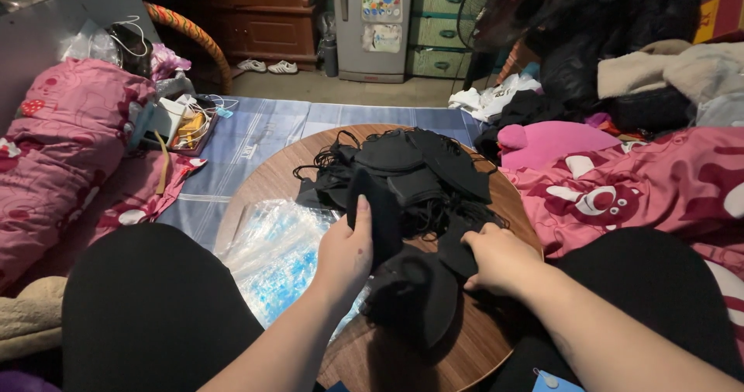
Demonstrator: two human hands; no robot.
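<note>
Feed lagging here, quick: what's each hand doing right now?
Left hand: closed, holding up a black face mask.
Right hand: fingers curled on the mask pile; grip hidden.

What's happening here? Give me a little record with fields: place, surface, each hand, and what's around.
Place: a cluttered room, seen from above the person's lap
Surface: round wooden table
Left hand: grips one black face mask, held upright
Right hand: rests on black masks at the near edge of the mask pile
Beside left hand: clear plastic bag on the table
Left side: pink blanket
Background: grey fridge, white shoes
</note>
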